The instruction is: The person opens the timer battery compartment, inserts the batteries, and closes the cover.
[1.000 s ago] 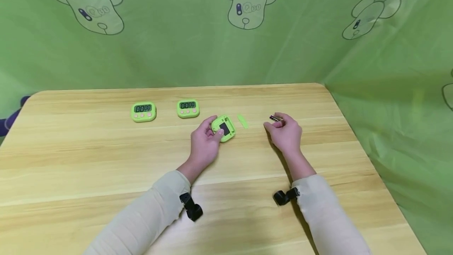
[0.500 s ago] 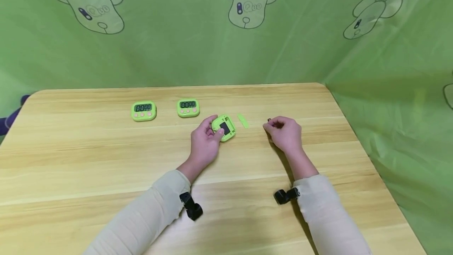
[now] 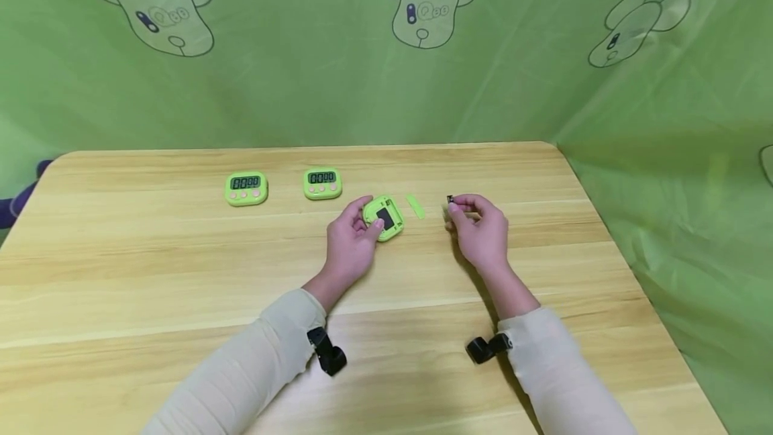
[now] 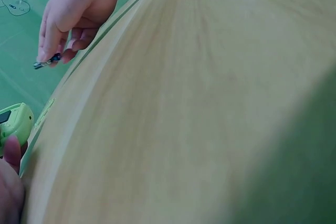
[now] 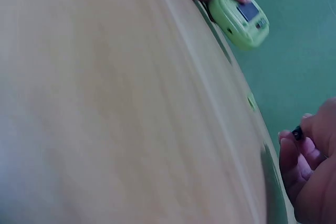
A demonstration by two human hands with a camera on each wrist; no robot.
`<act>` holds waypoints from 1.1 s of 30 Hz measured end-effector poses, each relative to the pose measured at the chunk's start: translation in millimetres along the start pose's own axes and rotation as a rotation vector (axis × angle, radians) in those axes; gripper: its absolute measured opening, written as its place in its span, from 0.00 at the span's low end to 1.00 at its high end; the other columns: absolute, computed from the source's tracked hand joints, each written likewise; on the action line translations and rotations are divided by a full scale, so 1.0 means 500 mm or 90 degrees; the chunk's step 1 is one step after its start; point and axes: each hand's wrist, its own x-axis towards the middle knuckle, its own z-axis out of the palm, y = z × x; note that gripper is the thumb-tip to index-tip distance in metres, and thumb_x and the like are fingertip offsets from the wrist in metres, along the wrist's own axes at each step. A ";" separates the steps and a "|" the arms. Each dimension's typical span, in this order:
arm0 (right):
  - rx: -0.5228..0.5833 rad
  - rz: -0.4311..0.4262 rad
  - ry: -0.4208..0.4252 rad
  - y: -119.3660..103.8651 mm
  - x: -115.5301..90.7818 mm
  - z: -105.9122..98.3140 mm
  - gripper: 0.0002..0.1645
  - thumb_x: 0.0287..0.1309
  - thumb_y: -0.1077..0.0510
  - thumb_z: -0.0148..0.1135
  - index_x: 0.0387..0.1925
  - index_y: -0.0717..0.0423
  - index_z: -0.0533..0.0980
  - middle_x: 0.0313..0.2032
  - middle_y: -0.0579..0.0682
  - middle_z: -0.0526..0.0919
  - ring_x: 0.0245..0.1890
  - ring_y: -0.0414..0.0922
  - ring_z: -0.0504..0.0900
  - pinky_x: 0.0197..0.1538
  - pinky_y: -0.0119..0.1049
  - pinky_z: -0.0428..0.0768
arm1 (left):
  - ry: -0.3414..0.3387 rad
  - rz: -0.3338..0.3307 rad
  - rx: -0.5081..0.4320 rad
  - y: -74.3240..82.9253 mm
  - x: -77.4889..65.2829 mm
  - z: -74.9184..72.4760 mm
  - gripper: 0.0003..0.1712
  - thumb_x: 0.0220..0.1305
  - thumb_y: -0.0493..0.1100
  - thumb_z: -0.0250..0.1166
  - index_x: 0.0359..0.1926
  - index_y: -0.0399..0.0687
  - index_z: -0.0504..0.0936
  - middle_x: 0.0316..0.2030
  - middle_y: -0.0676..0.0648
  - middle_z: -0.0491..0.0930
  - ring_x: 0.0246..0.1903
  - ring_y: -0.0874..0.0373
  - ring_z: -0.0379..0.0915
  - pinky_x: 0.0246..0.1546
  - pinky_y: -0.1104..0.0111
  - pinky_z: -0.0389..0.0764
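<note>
My left hand [image 3: 350, 245] holds a lime-green digital timer [image 3: 389, 210] with its back turned up, thumb across it. The battery slot along the timer's edge lies uncovered. Just right of it, a slim green battery cover [image 3: 415, 206] rests on the table. My right hand [image 3: 483, 233] is further right, above the tabletop, and pinches a small dark battery [image 3: 449, 199] between thumb and fingers. In the left wrist view the battery [image 4: 47, 61] sticks out past the fingertips; whether a second one is with it I cannot tell. The right wrist view shows its dark end [image 5: 298, 133].
Two more green timers, one at the left [image 3: 246, 188] and one nearer the middle [image 3: 323, 183], lie face up toward the back of the wooden table [image 3: 181, 274]. A green cloth [image 3: 314, 86] with mouse drawings hangs behind and along the right side.
My right hand has turned the battery in its fingers and shifted slightly left, so that the battery now points out past the fingertips. The left hand and its timer have stayed nearly still.
</note>
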 end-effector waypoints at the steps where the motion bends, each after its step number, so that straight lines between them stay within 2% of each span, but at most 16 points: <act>1: 0.031 0.005 -0.001 -0.004 -0.004 0.004 0.10 0.67 0.60 0.64 0.45 0.64 0.80 0.38 0.57 0.80 0.28 0.49 0.84 0.31 0.33 0.85 | -0.001 -0.002 -0.002 0.000 0.000 0.000 0.26 0.63 0.29 0.66 0.62 0.33 0.75 0.26 0.47 0.76 0.25 0.59 0.68 0.24 0.74 0.73; 6: 0.150 0.020 -0.031 -0.023 -0.024 0.032 0.10 0.64 0.68 0.64 0.46 0.69 0.78 0.40 0.61 0.80 0.33 0.56 0.86 0.38 0.41 0.86 | 0.002 -0.004 -0.001 0.001 0.000 0.001 0.25 0.63 0.29 0.67 0.62 0.33 0.76 0.26 0.47 0.76 0.25 0.60 0.68 0.24 0.74 0.73; 12: 0.215 -0.006 -0.060 -0.034 -0.048 0.067 0.13 0.58 0.75 0.66 0.46 0.72 0.79 0.39 0.64 0.82 0.34 0.57 0.86 0.40 0.40 0.86 | -0.001 0.000 0.004 0.000 0.001 0.001 0.25 0.63 0.29 0.67 0.61 0.33 0.76 0.27 0.46 0.77 0.26 0.59 0.69 0.24 0.74 0.73; 22: 0.200 -0.091 -0.072 -0.040 -0.065 0.100 0.11 0.51 0.79 0.68 0.39 0.76 0.82 0.37 0.68 0.84 0.31 0.48 0.85 0.38 0.33 0.85 | -0.004 -0.005 0.004 -0.004 -0.001 0.003 0.25 0.62 0.29 0.67 0.61 0.33 0.76 0.29 0.45 0.81 0.27 0.58 0.74 0.26 0.71 0.78; 28: 0.202 -0.121 -0.064 -0.038 -0.069 0.101 0.13 0.48 0.78 0.72 0.39 0.70 0.85 0.36 0.62 0.84 0.31 0.43 0.85 0.39 0.33 0.85 | -0.004 -0.007 -0.001 -0.003 0.000 0.003 0.26 0.62 0.29 0.67 0.62 0.33 0.75 0.31 0.44 0.82 0.28 0.58 0.75 0.27 0.71 0.80; 33: 0.199 -0.136 -0.055 -0.027 -0.063 0.106 0.12 0.50 0.74 0.74 0.39 0.67 0.85 0.35 0.61 0.85 0.31 0.45 0.85 0.38 0.34 0.85 | -0.007 -0.012 -0.007 -0.001 0.002 0.002 0.26 0.63 0.28 0.66 0.62 0.33 0.75 0.32 0.43 0.83 0.29 0.58 0.76 0.28 0.70 0.81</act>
